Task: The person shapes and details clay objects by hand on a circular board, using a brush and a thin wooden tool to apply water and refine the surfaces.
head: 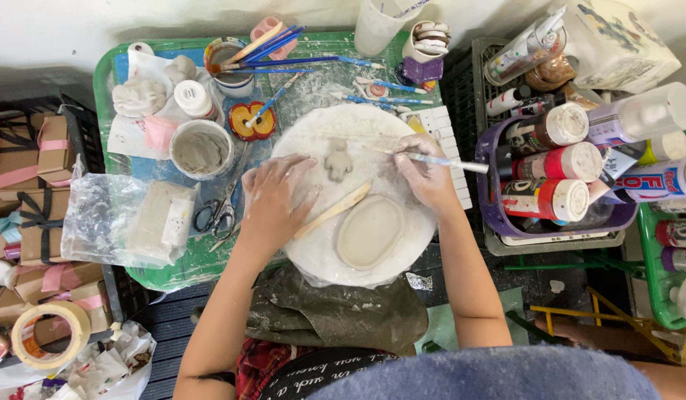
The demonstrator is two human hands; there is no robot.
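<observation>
My left hand [275, 198] rests flat, fingers spread, on the left part of a round white clay-smeared board [402, 244]. A small grey clay figure [338, 158] lies on the board just right of its fingertips. My right hand [426, 175] grips a thin blue-handled brush [441, 161], its tip pointing left toward the figure. A flat oval clay dish [370, 231] lies on the board below both hands. A wooden modelling stick [332, 210] lies slanted between the left hand and the dish.
A green tray [106, 70] carries a cup of grey slip [201, 149], scissors [218, 210], brushes, a bagged clay block [159, 219] and a paint palette [252, 119]. A purple basket [498, 215] of paint bottles stands on the right. Boxes and a tape roll [50, 335] are at left.
</observation>
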